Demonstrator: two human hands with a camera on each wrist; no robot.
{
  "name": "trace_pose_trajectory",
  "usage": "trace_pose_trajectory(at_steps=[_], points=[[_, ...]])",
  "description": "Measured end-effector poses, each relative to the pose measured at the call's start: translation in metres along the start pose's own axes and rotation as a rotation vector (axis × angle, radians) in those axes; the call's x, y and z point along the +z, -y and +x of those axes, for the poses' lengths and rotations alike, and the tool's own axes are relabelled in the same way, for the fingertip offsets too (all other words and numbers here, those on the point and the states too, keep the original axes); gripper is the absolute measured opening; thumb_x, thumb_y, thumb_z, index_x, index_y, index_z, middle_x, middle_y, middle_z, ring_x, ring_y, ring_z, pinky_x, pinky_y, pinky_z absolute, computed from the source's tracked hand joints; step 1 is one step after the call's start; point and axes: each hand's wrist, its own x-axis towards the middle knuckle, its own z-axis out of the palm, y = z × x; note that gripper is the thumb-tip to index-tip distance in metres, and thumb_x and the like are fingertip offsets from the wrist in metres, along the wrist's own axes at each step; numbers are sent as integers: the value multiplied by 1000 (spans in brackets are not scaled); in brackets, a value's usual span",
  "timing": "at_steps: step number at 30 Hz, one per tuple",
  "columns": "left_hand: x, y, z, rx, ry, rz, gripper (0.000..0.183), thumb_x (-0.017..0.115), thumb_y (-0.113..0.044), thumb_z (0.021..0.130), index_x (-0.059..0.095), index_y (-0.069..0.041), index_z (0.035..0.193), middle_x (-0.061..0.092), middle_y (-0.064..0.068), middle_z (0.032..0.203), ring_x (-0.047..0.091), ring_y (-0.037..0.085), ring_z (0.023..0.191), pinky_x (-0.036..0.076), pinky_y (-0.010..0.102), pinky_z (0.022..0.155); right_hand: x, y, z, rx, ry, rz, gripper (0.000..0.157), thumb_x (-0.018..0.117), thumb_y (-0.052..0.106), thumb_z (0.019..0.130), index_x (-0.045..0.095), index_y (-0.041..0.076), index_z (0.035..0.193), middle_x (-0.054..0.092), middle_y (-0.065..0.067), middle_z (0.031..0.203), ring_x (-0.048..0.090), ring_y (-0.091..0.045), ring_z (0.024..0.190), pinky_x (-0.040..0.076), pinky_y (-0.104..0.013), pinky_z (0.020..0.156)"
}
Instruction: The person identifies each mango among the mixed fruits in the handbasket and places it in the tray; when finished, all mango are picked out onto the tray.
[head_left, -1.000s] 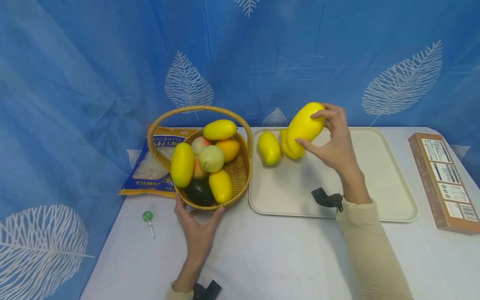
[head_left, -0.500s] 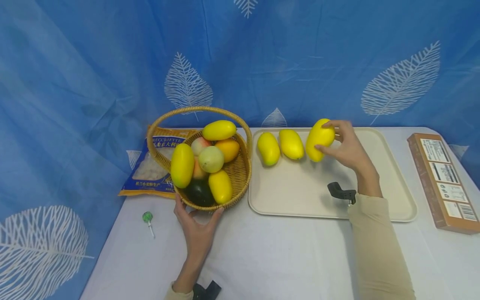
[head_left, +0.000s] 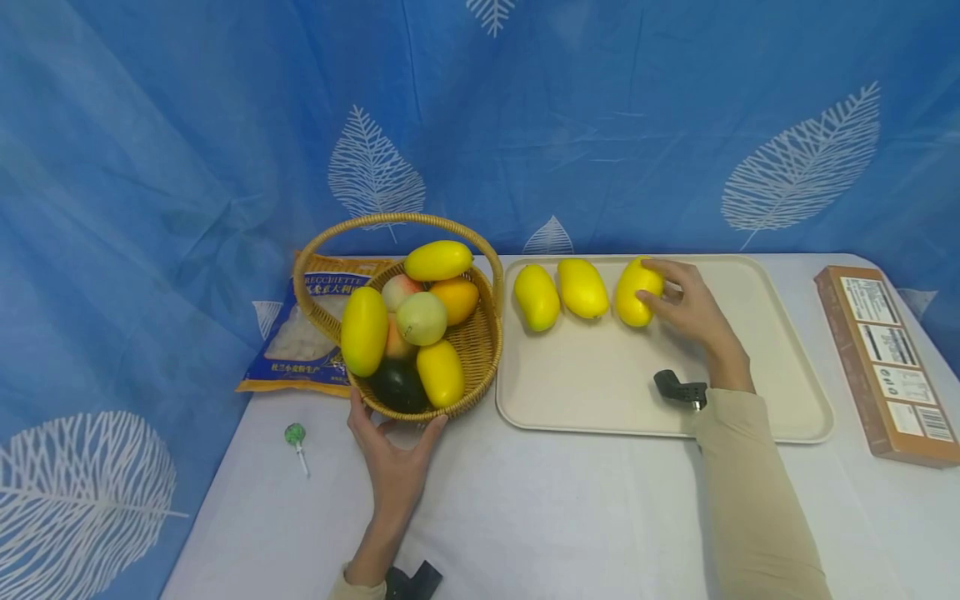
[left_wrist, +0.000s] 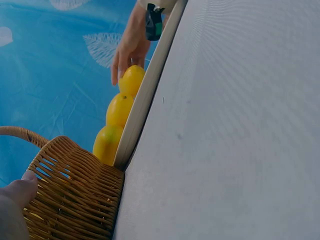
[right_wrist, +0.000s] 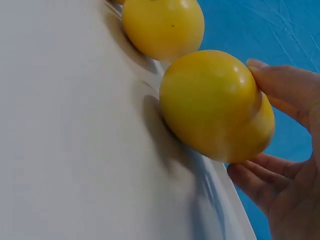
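Observation:
My right hand (head_left: 693,308) holds a yellow mango (head_left: 633,292) low over the beige tray (head_left: 600,387), thumb on one side and fingers on the other. Two more mangoes lie to its left in a row, the middle one (head_left: 582,288) and the leftmost one (head_left: 537,297). In the right wrist view the held mango (right_wrist: 210,100) sits between thumb and fingertips, close to the tray surface. My left hand (head_left: 397,467) grips the near side of a wicker basket (head_left: 480,354), its thumb and fingers spread along the rim. Inside are yellow fruits, a pale green one (head_left: 422,318) and a dark one (head_left: 399,385).
Behind the basket's left side lies a blue and yellow pasta bag (head_left: 303,333). A green lollipop (head_left: 296,434) rests on the white tablecloth (head_left: 525,508) at left. Right of the tray is a brown box (head_left: 888,367). A blue leaf-patterned curtain (head_left: 615,125) hangs behind.
My right hand has carried its mango right and down, from over the middle mango to the tray spot beside it. The left hand and basket have stayed put.

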Motion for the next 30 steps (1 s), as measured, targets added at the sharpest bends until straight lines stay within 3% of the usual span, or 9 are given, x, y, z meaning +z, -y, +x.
trace_pose_trajectory(at_steps=[4,12,30], points=[[0,0,0,2,-1,-7,117,85,-22,76,2,-22,158,16,6,156,23,24,139,32,39,99,0,2,-2,20,-7,-25,57,66,22,94,46,4,144,35,-25,143,34,-41,133,34,-59,109],[0,-2,0,-5,-2,-8,120,86,-19,74,2,-21,158,17,6,156,23,26,139,31,42,99,2,2,-1,30,109,-100,80,71,29,91,26,12,156,25,-25,155,22,-44,143,26,-59,114],[1,1,-4,-21,-1,-12,117,85,-23,76,1,-24,158,15,3,157,21,23,141,30,43,101,3,2,-2,30,112,-74,78,67,29,93,25,13,156,25,-26,154,28,-47,140,36,-56,109]])
